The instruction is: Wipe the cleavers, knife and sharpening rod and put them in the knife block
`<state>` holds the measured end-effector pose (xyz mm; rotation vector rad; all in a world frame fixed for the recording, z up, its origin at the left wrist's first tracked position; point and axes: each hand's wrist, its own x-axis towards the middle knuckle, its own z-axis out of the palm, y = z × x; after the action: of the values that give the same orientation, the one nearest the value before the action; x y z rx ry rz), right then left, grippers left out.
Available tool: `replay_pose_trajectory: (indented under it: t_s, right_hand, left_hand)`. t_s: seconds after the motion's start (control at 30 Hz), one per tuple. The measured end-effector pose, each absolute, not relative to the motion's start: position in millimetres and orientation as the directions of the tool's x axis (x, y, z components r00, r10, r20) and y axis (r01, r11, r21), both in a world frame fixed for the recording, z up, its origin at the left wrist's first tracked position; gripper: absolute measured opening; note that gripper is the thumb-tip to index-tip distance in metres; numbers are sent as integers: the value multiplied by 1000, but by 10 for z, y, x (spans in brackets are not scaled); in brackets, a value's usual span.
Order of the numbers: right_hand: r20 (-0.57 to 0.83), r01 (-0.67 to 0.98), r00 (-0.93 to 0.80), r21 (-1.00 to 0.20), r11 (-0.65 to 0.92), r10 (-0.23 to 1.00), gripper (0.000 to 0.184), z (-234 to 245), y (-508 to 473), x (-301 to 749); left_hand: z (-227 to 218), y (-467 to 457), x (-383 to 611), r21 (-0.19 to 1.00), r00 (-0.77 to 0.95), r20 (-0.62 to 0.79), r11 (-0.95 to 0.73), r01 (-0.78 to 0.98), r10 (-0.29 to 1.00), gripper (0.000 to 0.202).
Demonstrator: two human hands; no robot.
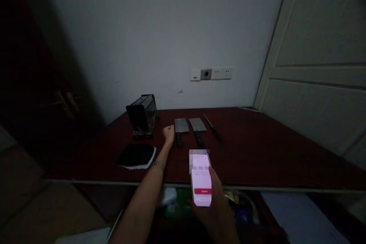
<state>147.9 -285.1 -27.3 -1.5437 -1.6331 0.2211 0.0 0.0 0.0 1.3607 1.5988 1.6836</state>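
My left hand [168, 134] is stretched forward over the table, closed in a fist just left of a cleaver [182, 126]. Nothing shows sticking out of its fingers. A second cleaver [198, 124] lies to the right of the first, both with black handles toward me. Beyond it rests a thin rod with a dark handle [217, 135], perhaps a sharpening steel. My right hand [219, 198] grips a smartphone [201, 183] above the table's front edge. Its lit screen shows a timer at zeros and a red button.
A dark knife-block-like stand [143, 116] is at the back left of the dark red table [257, 152]. In front of it lies a black pad with a white edge [137, 155]. Wall sockets [211, 74] sit behind. Beneath the tabletop, several items fill an open space, including a green package [180, 202].
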Motion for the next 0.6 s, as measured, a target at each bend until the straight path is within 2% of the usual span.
replay_pose_trajectory:
  t_s: [0.23, 0.6]
  right_hand:
    - [420, 681, 186, -707, 192, 888, 93, -209, -2910, 1445]
    - [473, 633, 165, -723, 275, 865, 99, -326, -2828, 1517]
  left_hand:
    - [-23, 19, 4, 922, -406, 340, -217, 320, 848, 27]
    - [94, -108, 29, 922, -414, 320, -180, 342, 852, 26]
